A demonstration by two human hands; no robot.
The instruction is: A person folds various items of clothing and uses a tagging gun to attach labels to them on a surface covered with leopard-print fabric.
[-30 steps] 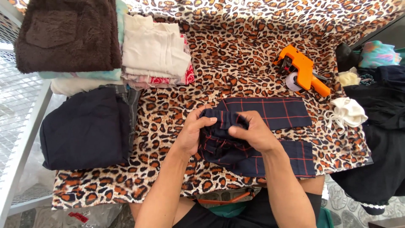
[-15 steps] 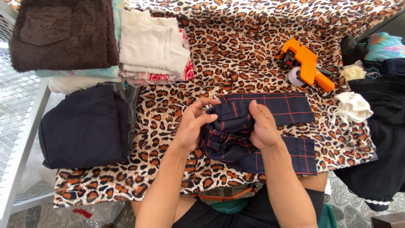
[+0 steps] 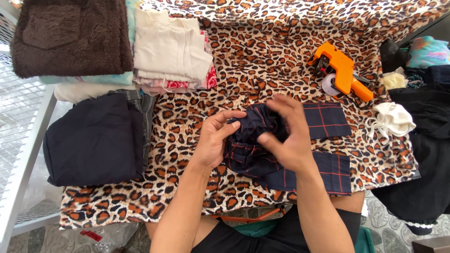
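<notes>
Navy cloth crossed by thin red check lines, the plaid trousers (image 3: 323, 145) lie on the leopard-print cover (image 3: 262, 61) in front of the person, two legs stretched rightward, one above the other. Their waist end is bunched into a dark, gathered lump between the hands. Left hand (image 3: 215, 140) pinches that bunched edge with thumb and fingers; right hand (image 3: 286, 136) curls over it, fingers loosely spread, gripping the fabric.

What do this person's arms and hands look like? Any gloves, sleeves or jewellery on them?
Both arms are bare from the bottom edge of the picture up to the fingers: no sleeves show. The left hand and right hand wear no gloves, and no rings, watch or bracelets can be seen.
</notes>
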